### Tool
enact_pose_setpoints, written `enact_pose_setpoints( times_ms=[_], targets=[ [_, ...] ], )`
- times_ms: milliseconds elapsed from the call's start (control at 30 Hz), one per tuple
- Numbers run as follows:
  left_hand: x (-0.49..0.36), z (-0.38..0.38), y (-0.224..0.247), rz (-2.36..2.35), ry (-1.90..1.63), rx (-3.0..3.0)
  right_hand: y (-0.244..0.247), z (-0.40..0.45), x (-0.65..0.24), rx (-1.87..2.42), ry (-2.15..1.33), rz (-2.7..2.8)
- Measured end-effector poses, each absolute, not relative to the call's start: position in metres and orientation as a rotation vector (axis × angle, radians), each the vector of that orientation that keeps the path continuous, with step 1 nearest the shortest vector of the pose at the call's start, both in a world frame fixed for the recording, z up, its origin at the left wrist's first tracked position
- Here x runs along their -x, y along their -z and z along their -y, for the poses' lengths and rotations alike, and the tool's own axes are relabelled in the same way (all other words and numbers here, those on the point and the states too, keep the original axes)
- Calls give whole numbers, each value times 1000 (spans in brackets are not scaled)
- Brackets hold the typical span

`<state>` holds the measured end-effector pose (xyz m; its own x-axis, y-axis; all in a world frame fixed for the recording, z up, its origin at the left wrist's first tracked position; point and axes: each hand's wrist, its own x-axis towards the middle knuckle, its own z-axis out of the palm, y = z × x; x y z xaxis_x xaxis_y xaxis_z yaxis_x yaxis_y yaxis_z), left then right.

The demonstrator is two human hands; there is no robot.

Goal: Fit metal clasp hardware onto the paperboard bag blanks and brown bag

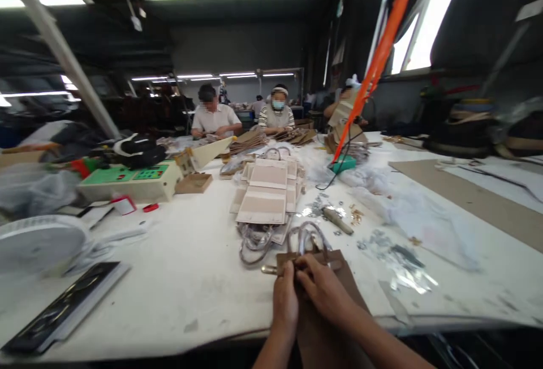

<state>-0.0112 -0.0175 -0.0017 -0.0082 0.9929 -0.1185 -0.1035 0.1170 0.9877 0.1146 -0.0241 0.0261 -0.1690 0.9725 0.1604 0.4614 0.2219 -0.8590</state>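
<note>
**Your 2 Hands Grip a Flat Brown Bag Panel**

Your left hand [285, 296] and right hand [323, 288] are closed on the upper part of the flat brown bag panel [313, 329], which lies at the near edge of the white bench [178, 278]. Looped handles in clear wrap [302, 239] rise beyond your fingertips, and a gold-toned metal end [268, 269] sticks out left of your left hand.

Beyond the panel you have a pile of beige rectangular pieces [263, 202]. To its right lie an olive-coloured elongated object [337, 221] and scattered shiny silver bits [413, 278]. 2 people [215, 117] are across the bench.
</note>
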Motion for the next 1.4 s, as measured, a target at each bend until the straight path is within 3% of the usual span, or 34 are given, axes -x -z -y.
enact_pose_setpoints(
  times_ms=[167,367,533,833,967,1133,1267,1400],
  targets=[
    [12,2,4,-1277,-1144,-1028,-24,14,-111,1467,-771,1685],
    [17,-1,7,-1310,-1087,-853,-54,15,-159,1313,-1131,1609],
    [19,-4,0,-1272,-999,-833,-54,-47,-269,1949,-477,1556],
    [21,-6,-47,-1670,-1175,-2066,-5,-125,-330,2337,-435,1574],
    [-3,-9,-60,-1371,-774,-2540,-13,-132,-338,2382,-480,1560],
    [-25,-22,-57,-1256,-286,-2658,-38,-116,-346,2264,-567,1532],
    [-27,-28,-55,-1243,-326,-2566,-47,-53,-320,1998,-693,1524],
    [-31,-35,-60,-1259,-390,-2427,-35,37,-258,1465,-1165,1354]
  ],
)
